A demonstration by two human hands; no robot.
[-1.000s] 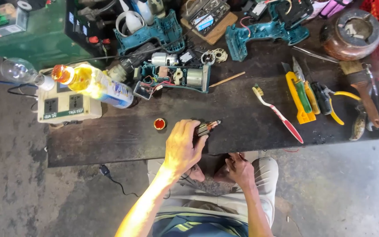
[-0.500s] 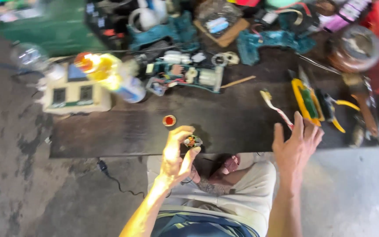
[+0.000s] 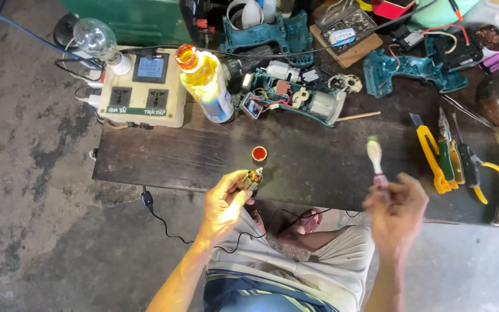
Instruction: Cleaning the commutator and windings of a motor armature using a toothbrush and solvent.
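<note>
The left hand (image 3: pixel 223 203) was clamped on a small motor armature (image 3: pixel 253 177), copper end up, held just off the near edge of the surface (image 3: pixel 319 167). The right hand (image 3: pixel 397 211) was closed on the handle of a toothbrush (image 3: pixel 375 159), bristles pointing toward twelve o'clock; both were blurred with motion.

The likeliest trouble, as I judged it, lay in the grip on the armature — it sat between fingertips only, over the lap and the concrete floor (image 3: pixel 36 190), so a hard stroke from the brush could knock it loose and send it down. A stiff scrub might also nick the fine windings. At eleven o'clock from the armature an open bottle of yellow liquid (image 3: pixel 206 84) stood with its small red cap (image 3: pixel 259 153) lying apart; a swinging elbow could tip it onto the socket box (image 3: pixel 142 89) beside it, where a bare light bulb (image 3: pixel 95 39) was mounted.

The surface was a dark, worn board crowded along its far side with teal drill housings (image 3: pixel 293 95) and loose parts, with yellow-handled pliers and cutters (image 3: pixel 451 162) at three o'clock. The floor was stained grey concrete — a thin black cable (image 3: pixel 163 222) trailed over it.
</note>
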